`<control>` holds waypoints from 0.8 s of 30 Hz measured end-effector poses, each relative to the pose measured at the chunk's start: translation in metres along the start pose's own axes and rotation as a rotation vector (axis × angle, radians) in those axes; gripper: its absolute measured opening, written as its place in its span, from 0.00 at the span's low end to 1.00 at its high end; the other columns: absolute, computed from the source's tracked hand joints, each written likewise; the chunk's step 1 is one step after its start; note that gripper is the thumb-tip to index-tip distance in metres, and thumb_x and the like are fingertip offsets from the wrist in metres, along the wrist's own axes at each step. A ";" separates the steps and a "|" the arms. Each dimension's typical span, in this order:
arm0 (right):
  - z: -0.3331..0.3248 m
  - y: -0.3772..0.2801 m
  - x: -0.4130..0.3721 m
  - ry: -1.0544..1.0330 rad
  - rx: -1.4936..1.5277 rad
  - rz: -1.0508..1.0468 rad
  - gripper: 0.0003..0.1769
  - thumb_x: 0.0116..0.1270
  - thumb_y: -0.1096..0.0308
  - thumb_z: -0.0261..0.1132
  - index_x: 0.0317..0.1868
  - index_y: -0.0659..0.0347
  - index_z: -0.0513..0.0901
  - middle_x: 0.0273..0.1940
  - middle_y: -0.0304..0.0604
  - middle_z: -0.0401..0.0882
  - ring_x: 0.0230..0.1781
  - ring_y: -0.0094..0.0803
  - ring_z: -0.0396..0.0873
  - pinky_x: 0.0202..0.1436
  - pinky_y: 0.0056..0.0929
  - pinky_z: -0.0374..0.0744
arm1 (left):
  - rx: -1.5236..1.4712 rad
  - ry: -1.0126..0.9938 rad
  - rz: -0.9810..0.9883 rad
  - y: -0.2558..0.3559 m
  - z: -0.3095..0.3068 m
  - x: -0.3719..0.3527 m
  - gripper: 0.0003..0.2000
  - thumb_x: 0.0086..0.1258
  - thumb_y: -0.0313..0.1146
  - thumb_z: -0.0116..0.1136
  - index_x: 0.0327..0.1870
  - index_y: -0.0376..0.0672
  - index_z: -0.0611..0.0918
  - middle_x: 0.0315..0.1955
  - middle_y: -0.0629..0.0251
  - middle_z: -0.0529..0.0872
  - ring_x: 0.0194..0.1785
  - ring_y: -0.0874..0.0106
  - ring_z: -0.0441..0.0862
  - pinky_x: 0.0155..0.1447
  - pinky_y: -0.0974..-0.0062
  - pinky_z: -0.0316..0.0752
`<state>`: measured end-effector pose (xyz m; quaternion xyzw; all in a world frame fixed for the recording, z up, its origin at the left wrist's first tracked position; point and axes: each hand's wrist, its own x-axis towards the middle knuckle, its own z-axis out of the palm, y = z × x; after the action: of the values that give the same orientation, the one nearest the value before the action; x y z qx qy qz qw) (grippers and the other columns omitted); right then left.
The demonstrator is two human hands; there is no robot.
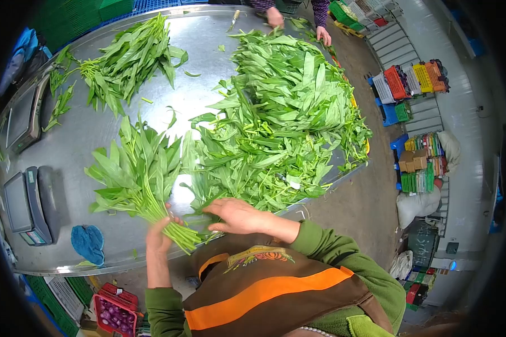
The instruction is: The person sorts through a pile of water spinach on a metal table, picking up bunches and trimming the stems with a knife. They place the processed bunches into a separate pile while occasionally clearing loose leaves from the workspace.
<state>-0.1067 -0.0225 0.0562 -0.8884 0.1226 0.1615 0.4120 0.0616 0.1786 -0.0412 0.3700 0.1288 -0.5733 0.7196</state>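
Note:
My left hand [159, 236] is closed around the stems of a bunch of water spinach [138, 174], its leaves fanned out over the metal table [76, 185] and its stem ends pointing toward me. Just to the right, my right hand [236, 216] reaches over the near edge of a large loose pile of water spinach [287, 101]. Its fingers and thumb are apart, touching or close to leaves beside the stem ends. Another bunch of water spinach [135, 59] lies at the far left of the table.
Two scales [25, 205] [25, 115] stand along the left side, near a blue cloth [87, 245]. Across the table, another person's hands [323, 36] touch the pile's far side, near a knife [234, 18]. Below the table edge sits a red crate of purple onions [115, 314].

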 end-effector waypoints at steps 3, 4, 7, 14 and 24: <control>-0.001 0.001 0.001 0.042 0.026 -0.039 0.27 0.63 0.56 0.67 0.59 0.63 0.76 0.50 0.52 0.78 0.53 0.48 0.77 0.56 0.41 0.75 | 0.084 -0.034 0.001 -0.002 -0.005 -0.006 0.27 0.58 0.26 0.65 0.60 0.39 0.71 0.35 0.63 0.80 0.40 0.68 0.81 0.51 0.61 0.78; -0.004 0.000 0.003 0.095 0.110 -0.053 0.25 0.64 0.59 0.68 0.57 0.63 0.77 0.48 0.50 0.79 0.50 0.45 0.79 0.53 0.38 0.77 | 0.084 -0.034 -0.003 -0.003 -0.005 -0.008 0.27 0.58 0.26 0.65 0.60 0.39 0.71 0.35 0.63 0.80 0.40 0.68 0.81 0.51 0.61 0.78; -0.019 -0.007 0.012 0.227 0.329 -0.078 0.20 0.64 0.64 0.68 0.54 0.63 0.78 0.44 0.47 0.79 0.44 0.38 0.82 0.47 0.33 0.80 | 0.158 -0.078 -0.008 -0.006 -0.001 -0.012 0.28 0.56 0.25 0.66 0.60 0.38 0.70 0.35 0.63 0.79 0.40 0.67 0.81 0.51 0.61 0.78; -0.035 -0.012 0.022 0.317 0.429 -0.094 0.13 0.66 0.68 0.67 0.47 0.65 0.80 0.40 0.46 0.80 0.39 0.31 0.84 0.44 0.29 0.81 | 0.261 -0.100 -0.031 -0.009 0.002 -0.011 0.32 0.52 0.24 0.70 0.60 0.35 0.69 0.33 0.62 0.78 0.39 0.65 0.81 0.50 0.60 0.78; 0.000 0.017 0.005 0.193 0.295 -0.026 0.13 0.65 0.64 0.66 0.45 0.63 0.80 0.38 0.46 0.80 0.38 0.37 0.82 0.41 0.34 0.79 | 0.179 -0.093 0.000 0.011 -0.001 -0.007 0.28 0.54 0.25 0.69 0.57 0.38 0.72 0.36 0.62 0.80 0.42 0.66 0.81 0.52 0.61 0.77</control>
<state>-0.1083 -0.0332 0.0424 -0.8312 0.1724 0.0507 0.5261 0.0693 0.1851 -0.0334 0.4055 0.0434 -0.5991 0.6890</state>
